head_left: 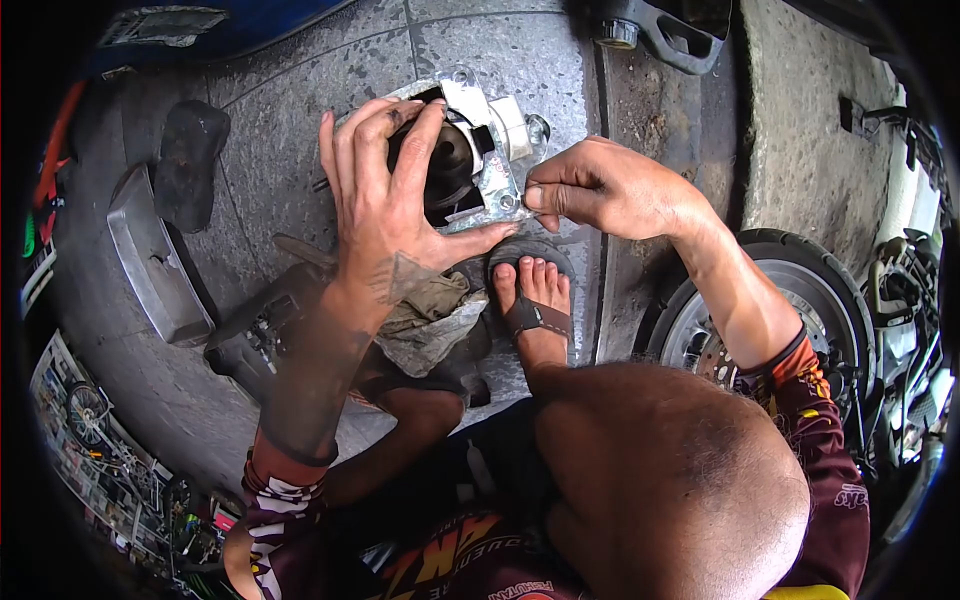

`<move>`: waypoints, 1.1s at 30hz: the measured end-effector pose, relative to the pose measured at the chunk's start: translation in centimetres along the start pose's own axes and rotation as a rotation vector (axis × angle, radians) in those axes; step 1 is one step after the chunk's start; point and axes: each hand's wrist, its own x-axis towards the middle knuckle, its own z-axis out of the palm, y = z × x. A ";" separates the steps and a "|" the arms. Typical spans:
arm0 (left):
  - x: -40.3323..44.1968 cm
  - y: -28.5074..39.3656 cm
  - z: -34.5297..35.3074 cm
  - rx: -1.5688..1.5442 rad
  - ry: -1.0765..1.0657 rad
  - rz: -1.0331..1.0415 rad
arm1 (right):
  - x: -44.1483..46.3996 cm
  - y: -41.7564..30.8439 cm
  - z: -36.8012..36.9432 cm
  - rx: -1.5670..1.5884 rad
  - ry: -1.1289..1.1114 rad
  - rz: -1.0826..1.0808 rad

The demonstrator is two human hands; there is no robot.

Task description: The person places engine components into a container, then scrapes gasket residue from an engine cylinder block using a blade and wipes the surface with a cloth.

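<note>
A silvery metal engine part (497,180) with a dark round middle stands on the floor in front of me. My left hand (378,200) grips it from the left, fingers bent over its top and thumb along its near edge. At the near right corner, by a bolt hole, my right hand (608,190) is closed in a pinch between thumb and forefinger. Whatever sits in that pinch is too small or hidden to make out. Below the left hand lies a dirty grey rag (435,325), close to my sandalled foot (540,310).
Left on the paved floor (280,130) are a metal tray (155,255) and a dark, worn pad (192,165). A motorcycle wheel (800,290) stands to the right. A dark jug with a handle (665,30) is at the top, and cluttered parts (110,430) lie lower left.
</note>
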 end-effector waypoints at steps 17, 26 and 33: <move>-0.2 -0.2 0.2 0.007 0.001 -0.004 | -0.3 -0.1 0.9 -0.004 0.071 0.050; -0.2 -0.2 0.7 0.004 0.058 0.016 | 1.7 0.6 -1.0 -0.079 -0.034 -0.133; 0.0 -0.1 0.3 -0.014 0.057 -0.004 | 1.4 0.1 -0.9 0.017 -0.050 0.033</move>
